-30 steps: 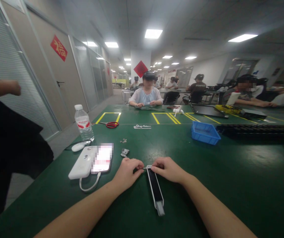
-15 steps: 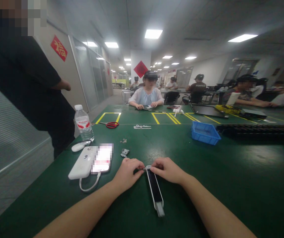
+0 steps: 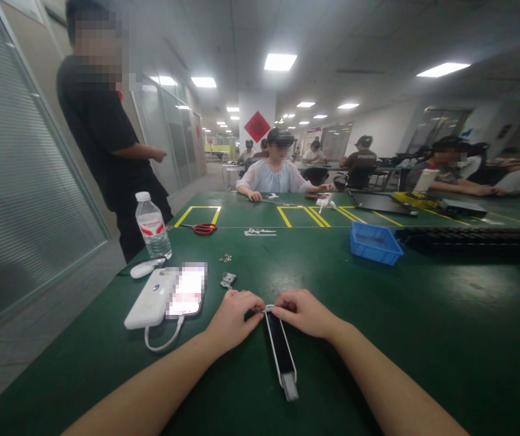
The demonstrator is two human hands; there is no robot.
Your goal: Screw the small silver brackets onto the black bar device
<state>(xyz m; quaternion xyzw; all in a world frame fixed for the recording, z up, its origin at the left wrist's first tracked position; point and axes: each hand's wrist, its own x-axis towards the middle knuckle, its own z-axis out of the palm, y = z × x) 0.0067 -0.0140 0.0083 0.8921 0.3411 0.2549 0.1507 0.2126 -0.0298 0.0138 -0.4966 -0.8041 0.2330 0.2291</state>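
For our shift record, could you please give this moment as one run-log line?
left hand: at far end of dark strip | right hand: at same end | nearby: metal part, phone, power bank | beyond: blue bin

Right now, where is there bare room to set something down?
Two patches of the green table: right of the right hand, nearer than the blue bin; and between that bin and the small rings. Crowded at left, around the bottle, power bank and phone.

The tabletop [image 3: 332, 327] is green with yellow stripes, the basket [image 3: 375, 243] at centre right blue, the scissor handles [image 3: 205, 229] left of centre red.
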